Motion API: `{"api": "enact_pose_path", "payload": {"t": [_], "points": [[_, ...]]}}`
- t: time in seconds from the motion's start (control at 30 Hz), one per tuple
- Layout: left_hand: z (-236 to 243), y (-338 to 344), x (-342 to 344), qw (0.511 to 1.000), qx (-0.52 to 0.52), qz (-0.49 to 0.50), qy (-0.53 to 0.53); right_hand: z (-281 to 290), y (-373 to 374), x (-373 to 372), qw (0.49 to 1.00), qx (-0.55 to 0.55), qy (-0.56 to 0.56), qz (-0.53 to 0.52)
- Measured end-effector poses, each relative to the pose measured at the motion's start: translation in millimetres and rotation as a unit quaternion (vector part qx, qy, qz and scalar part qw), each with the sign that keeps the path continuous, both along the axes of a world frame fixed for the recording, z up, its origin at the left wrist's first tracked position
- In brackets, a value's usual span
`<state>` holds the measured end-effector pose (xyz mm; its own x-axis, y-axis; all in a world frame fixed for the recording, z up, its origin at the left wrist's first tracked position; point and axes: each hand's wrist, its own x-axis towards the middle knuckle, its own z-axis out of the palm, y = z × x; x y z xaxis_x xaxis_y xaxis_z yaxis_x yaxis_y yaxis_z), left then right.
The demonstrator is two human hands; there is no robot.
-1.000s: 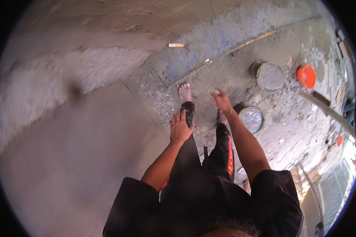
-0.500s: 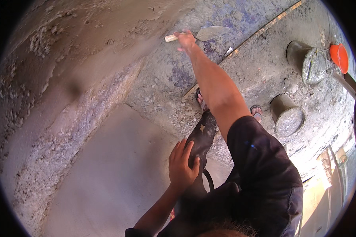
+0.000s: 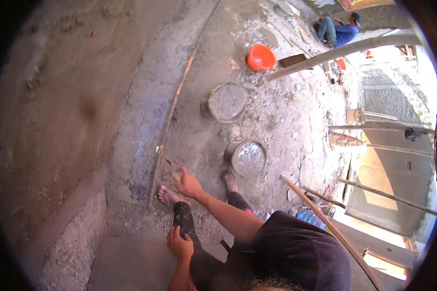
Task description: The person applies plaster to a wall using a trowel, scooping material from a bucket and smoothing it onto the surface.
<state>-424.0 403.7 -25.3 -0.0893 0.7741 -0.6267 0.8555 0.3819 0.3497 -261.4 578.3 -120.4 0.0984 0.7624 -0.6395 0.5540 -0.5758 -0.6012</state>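
In my right hand (image 3: 189,185) is a trowel, its pale handle (image 3: 176,177) wrapped by my fingers. The thin blade, seen nearly edge-on, points up and left over a long wooden strip (image 3: 180,89) on the floor. My left hand (image 3: 180,244) rests on my dark-trousered leg near the knee, fingers laid over the cloth and holding nothing. Beyond my feet stands a mortar-coated bucket (image 3: 232,151) with wet grey contents. Farther off is a second bucket (image 3: 208,107), also filled with grey material.
Wet brown plaster covers the wall (image 3: 68,97) at left. An orange-red basin (image 3: 261,57) sits past the buckets. Wooden poles (image 3: 349,52) slant across the right side, near a large blue water bottle (image 3: 310,218). Another person (image 3: 344,33) crouches at the far upper right.
My right hand has come back from the wall side with the trowel, now lower and nearer my feet. My left hand stays on my leg. The view has swung right, bringing in the other person.
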Motion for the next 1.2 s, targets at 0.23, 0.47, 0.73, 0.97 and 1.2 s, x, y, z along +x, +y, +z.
{"api": "enact_pose_path", "payload": {"t": [0.23,0.47,0.73,0.97,1.2], "points": [[-10.3,-15.5,51.6,0.998,0.037,-0.015,0.051,15.2,-113.1,178.5,0.993,0.021,-0.091,-0.070],[-5.9,-45.6,100.0,0.989,-0.004,-0.059,0.134,9.3,-220.0,331.2,0.962,-0.124,-0.169,-0.173],[3.0,-25.0,149.7,0.962,-0.047,-0.138,0.232,-11.8,-311.1,480.5,0.963,-0.076,-0.255,-0.049],[3.3,-35.9,148.2,0.957,-0.057,-0.162,0.233,-34.7,-281.2,516.6,0.959,-0.123,-0.247,0.058],[0.8,-28.2,154.5,0.955,-0.040,-0.179,0.231,-174.6,-256.9,472.6,0.953,-0.157,-0.257,-0.014]]}}
